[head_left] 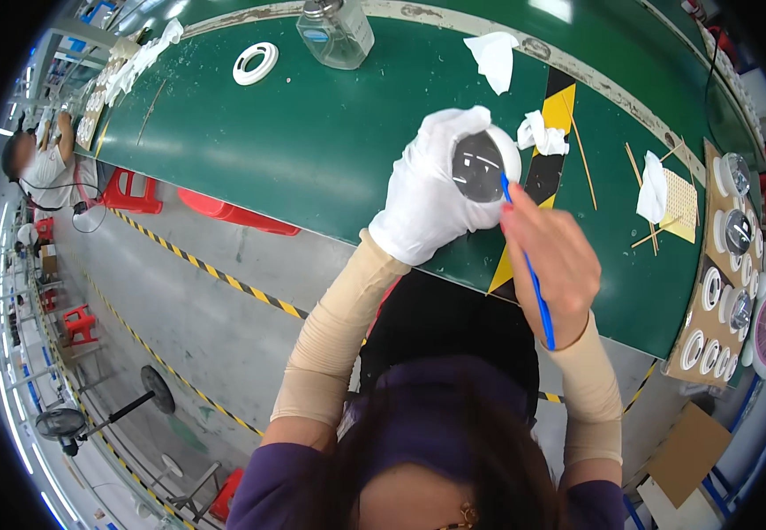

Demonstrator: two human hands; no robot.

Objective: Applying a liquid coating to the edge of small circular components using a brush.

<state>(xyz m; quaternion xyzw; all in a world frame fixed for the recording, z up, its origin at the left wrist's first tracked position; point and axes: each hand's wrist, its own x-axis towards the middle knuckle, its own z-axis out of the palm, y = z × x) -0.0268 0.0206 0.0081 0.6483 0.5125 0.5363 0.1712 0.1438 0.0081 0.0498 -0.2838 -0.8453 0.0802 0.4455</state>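
My left hand [420, 190], in a white glove, is wrapped round a round white-rimmed part with a shiny, dark-looking clear lens [476, 170] facing up. The white rim [510, 152] shows along its right side. My bare right hand [556, 261] grips a thin blue stick-shaped tool [537, 291]. The upper tip of this tool meets the part's lower right edge; whether it presses on the rim or the lens, I cannot tell. Both hands are above the near edge of the green table [312, 141].
A clear glass bottle [339, 40] and a white ring [255, 64] stand farther back. White wipes [492, 60] and thin wooden sticks [581, 152] lie around. At right, a cardboard sheet [694, 331] carries several white rings and lenses. Another person [52, 168] sits far left.
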